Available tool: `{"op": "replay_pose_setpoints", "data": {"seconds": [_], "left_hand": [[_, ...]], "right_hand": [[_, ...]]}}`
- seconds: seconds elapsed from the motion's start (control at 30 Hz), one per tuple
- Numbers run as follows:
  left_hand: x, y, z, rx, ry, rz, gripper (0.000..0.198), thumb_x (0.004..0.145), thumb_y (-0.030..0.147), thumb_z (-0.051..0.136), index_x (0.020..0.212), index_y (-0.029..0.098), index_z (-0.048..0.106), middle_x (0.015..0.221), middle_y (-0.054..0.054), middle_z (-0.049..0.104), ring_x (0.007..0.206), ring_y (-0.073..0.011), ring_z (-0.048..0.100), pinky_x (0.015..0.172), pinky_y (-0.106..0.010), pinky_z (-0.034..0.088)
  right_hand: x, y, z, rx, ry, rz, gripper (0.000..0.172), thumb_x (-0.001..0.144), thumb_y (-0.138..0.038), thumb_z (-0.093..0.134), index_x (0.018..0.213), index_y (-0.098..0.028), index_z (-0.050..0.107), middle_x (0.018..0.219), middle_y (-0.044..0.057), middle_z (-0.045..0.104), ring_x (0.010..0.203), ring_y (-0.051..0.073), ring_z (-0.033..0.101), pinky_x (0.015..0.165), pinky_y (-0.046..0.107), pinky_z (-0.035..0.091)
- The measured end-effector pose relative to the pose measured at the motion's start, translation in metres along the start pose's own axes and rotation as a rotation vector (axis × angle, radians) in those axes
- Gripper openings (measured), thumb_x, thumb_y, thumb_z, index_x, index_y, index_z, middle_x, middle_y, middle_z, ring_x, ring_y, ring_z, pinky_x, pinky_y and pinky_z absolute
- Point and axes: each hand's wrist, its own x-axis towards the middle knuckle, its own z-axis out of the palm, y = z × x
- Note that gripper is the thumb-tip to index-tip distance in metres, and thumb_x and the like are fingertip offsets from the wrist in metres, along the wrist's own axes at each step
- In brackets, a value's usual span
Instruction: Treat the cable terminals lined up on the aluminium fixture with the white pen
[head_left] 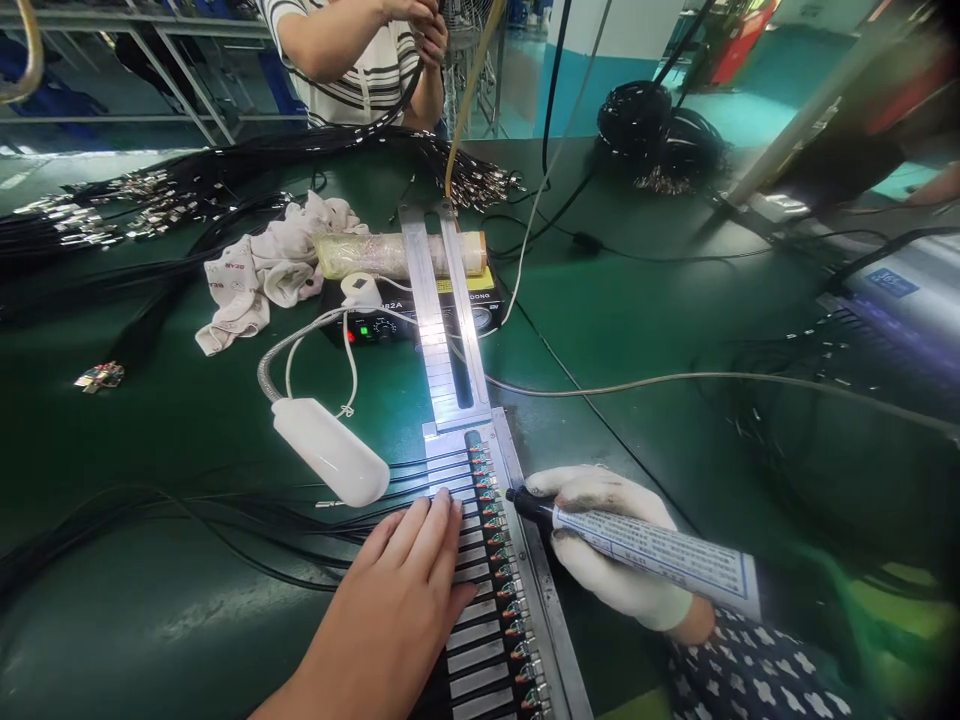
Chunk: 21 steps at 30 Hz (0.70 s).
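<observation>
My left hand (397,580), bare, lies flat with outstretched fingers over black cables on a slotted metal jig (480,635). Its fingers touch the jig's left half. Cable ends with small connectors (512,607) and thin coloured wires stand in a row along the jig's right side. In my right hand (619,585), which wears a white glove, is a tube (660,548) with blue print and a black nozzle (531,505). The nozzle tip is beside the connector row near the upper part of the jig. Whether it touches a connector, I cannot tell.
A white lamp head (330,450) hangs left of the jig. Behind stand a slotted metal bracket (429,315), a black control box (375,328) and crumpled gloves (262,260). Cable bundles (247,165) cross the far table, where a person (360,65) handles a cable. A silvery machine (911,290) is at right.
</observation>
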Motion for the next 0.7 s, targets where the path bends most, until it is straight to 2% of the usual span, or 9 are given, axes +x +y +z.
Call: {"op": "replay_pose_setpoints", "data": {"seconds": [0.13,0.3,0.7], "left_hand": [[-0.0029,0.0018,0.0000,0.012,-0.017,0.015,0.060,0.104,0.030,0.017,0.107,0.010,0.074,0.114,-0.011,0.073,0.101,-0.0230,0.069,0.086,-0.036,0.048],[-0.0068,0.0033,0.0001,0.011,-0.030,0.036,0.056,0.104,0.030,0.021,0.111,0.010,0.073,0.118,-0.014,0.071,0.105,-0.0266,0.069,0.088,-0.039,0.047],[-0.0047,0.0040,-0.0004,0.036,-0.056,0.048,0.058,0.103,0.029,0.018,0.109,0.012,0.074,0.119,-0.013,0.070,0.105,-0.0264,0.070,0.083,-0.038,0.054]], "right_hand": [[-0.0040,-0.0082,-0.0030,-0.002,0.023,0.003,0.023,0.076,-0.012,0.067,0.094,-0.024,0.063,0.096,0.005,0.076,0.088,0.023,0.074,0.080,0.036,0.061],[-0.0084,-0.0080,-0.0003,-0.009,-0.021,0.024,0.023,0.075,-0.010,0.067,0.093,-0.024,0.062,0.096,0.006,0.076,0.087,0.022,0.074,0.079,0.036,0.062],[-0.0076,-0.0024,0.0019,-0.016,-0.024,0.014,0.023,0.075,-0.011,0.067,0.093,-0.024,0.060,0.096,0.006,0.076,0.086,0.022,0.074,0.079,0.036,0.061]]}}
